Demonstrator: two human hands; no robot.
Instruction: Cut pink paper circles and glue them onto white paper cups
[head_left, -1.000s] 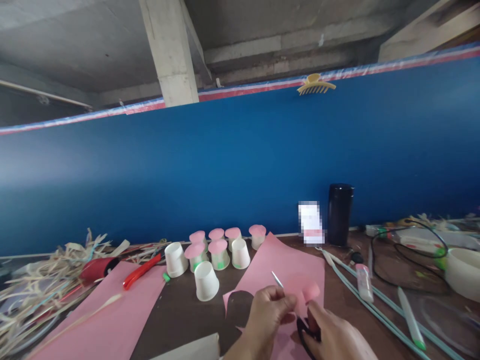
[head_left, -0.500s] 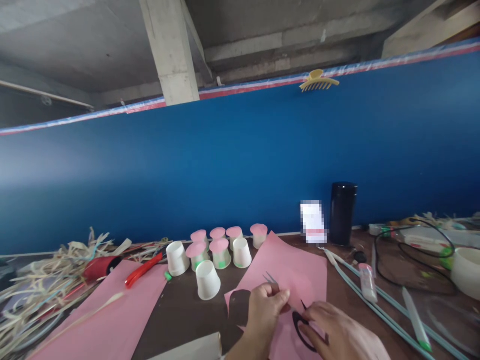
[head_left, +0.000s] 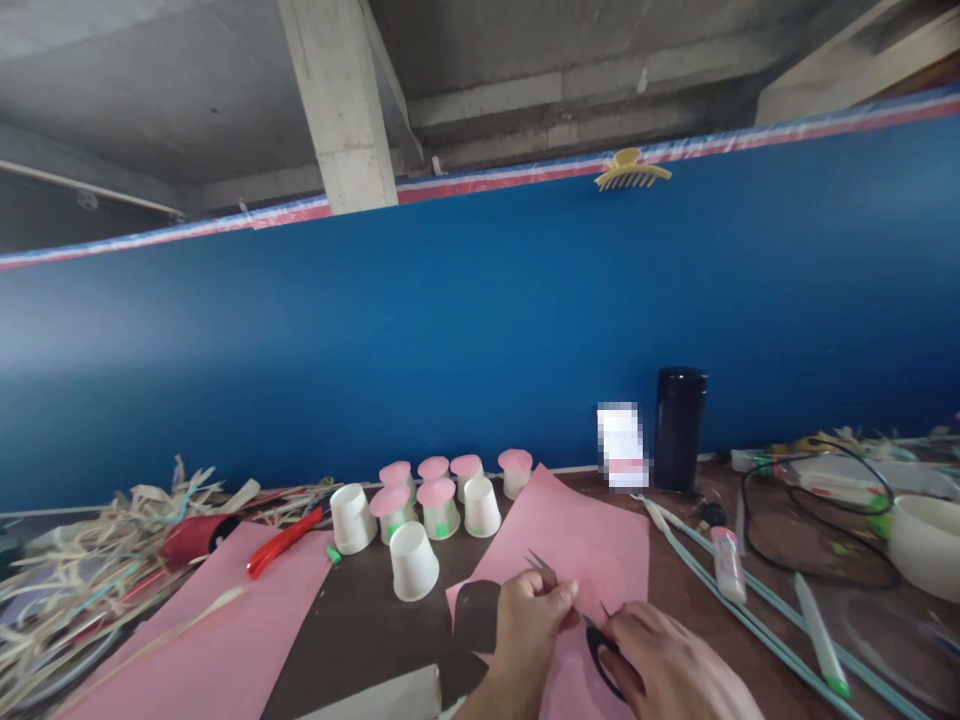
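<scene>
My right hand (head_left: pixel 664 655) is closed round the black handles of a pair of scissors (head_left: pixel 601 655). The slim metal blades reach left behind my left fingers, and their slightly parted tips show beyond them. My left hand (head_left: pixel 529 625) is pinched, thumb against fingers, on pink paper beside the blades; the exact grip is partly hidden. Beneath both hands lies a large pink sheet (head_left: pixel 555 520) with a rounded cut-out along its left edge. Several upside-down paper cups (head_left: pixel 414 562) stand left of it, some topped with pink paper discs (head_left: pixel 436 492).
At left, a second pink sheet (head_left: pixel 217 620) carries a red-handled tool (head_left: pixel 283 540), beside a heap of pale strips (head_left: pixel 67 600). A black bottle (head_left: pixel 680 430), glue bottle (head_left: pixel 727 565), green-tipped marker (head_left: pixel 821 635), blue lanyard (head_left: pixel 705 580) and white roll (head_left: pixel 926 540) occupy the right. A white tube (head_left: pixel 390 697) lies in front.
The view has shifted slightly, so things on the right appear a little further left. Both hands keep nearly the same pose; the scissor handles look slightly closer together.
</scene>
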